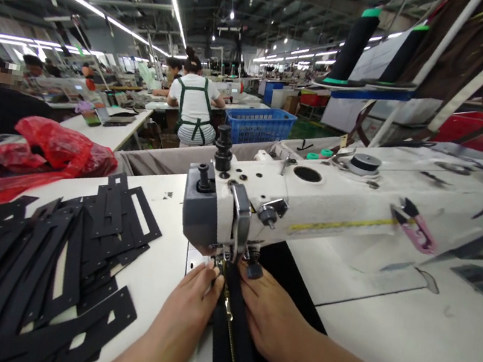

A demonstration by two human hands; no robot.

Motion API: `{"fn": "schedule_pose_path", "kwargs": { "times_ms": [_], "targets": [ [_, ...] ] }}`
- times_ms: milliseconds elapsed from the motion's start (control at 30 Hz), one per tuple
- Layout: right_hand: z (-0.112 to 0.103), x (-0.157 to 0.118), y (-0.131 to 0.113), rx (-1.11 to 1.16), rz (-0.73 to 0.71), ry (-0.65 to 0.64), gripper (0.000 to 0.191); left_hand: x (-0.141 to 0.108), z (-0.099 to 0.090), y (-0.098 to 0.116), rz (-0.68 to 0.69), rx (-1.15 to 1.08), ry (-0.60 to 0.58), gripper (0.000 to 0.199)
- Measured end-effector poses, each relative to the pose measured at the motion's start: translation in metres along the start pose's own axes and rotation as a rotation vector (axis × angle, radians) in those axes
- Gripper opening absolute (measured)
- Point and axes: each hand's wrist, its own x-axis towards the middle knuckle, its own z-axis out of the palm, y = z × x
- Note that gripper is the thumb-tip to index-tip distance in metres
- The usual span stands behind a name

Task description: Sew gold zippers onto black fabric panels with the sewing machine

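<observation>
A black fabric piece (284, 316) lies under the head of a white sewing machine (237, 205), with a gold-toothed zipper (232, 332) running lengthwise along it. My left hand (192, 302) is at the zipper's left edge, just in front of the needle area, its fingers pressed together on the strip. On the right side, my right hand (269, 314) rests on the black fabric with its fingertips partly hidden beside the presser foot. The metal zipper pull (228, 308) shows between both hands.
Many black frame-shaped pieces (70, 246) are heaped on the table's left side, near a red plastic bag (49, 150). Pink-handled snips (417, 230) lie against the machine arm. Beyond are a blue basket (259, 126) and a person in a green apron (194, 103).
</observation>
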Motion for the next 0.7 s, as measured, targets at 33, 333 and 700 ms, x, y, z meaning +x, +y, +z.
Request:
{"fn": "schedule_pose_path", "kwargs": {
  "times_ms": [33,333,700],
  "targets": [
    [0.0,0.002,0.002,0.008,-0.004,0.005,0.051,0.001,0.001,-0.001,-0.014,-0.018,-0.003,0.029],
    [-0.012,-0.023,-0.019,0.02,-0.037,0.136,0.033,0.002,-0.008,-0.002,-0.075,-0.114,-0.077,0.031],
    [0.008,-0.055,-0.059,-0.132,-0.208,0.307,0.035,-0.009,-0.018,0.019,-0.071,-0.102,-0.025,0.026]
  ]
}}
